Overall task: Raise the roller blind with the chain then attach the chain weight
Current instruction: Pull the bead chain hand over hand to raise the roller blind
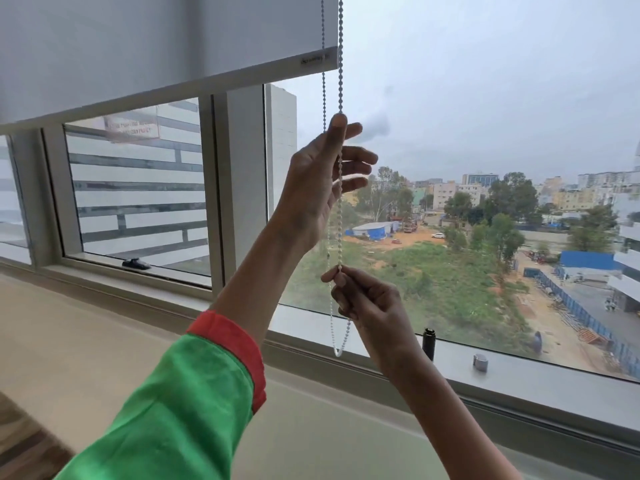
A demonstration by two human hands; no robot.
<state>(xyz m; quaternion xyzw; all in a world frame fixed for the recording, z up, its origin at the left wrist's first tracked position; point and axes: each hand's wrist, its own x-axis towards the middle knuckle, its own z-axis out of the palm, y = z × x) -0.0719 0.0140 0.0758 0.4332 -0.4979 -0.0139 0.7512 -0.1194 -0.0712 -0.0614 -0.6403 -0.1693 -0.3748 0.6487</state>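
Note:
A white roller blind [166,46] covers the top left of the window, its bottom bar slanting across the upper pane. A white beaded chain [340,64] hangs in a loop beside the blind's right edge, and the loop's bottom [337,353] dangles just above the sill. My left hand [322,181] is raised, thumb and forefinger pinching the right strand while the other fingers are spread. My right hand [363,299] is lower and pinches the same strand between thumb and fingertips. A small grey cylinder [480,362], possibly the chain weight, stands on the sill to the right.
A black upright window handle [428,342] sticks up from the frame near my right wrist. Another black latch [136,264] sits on the left pane's frame. A wide beige sill [104,334] runs below the window. Outside are buildings and trees.

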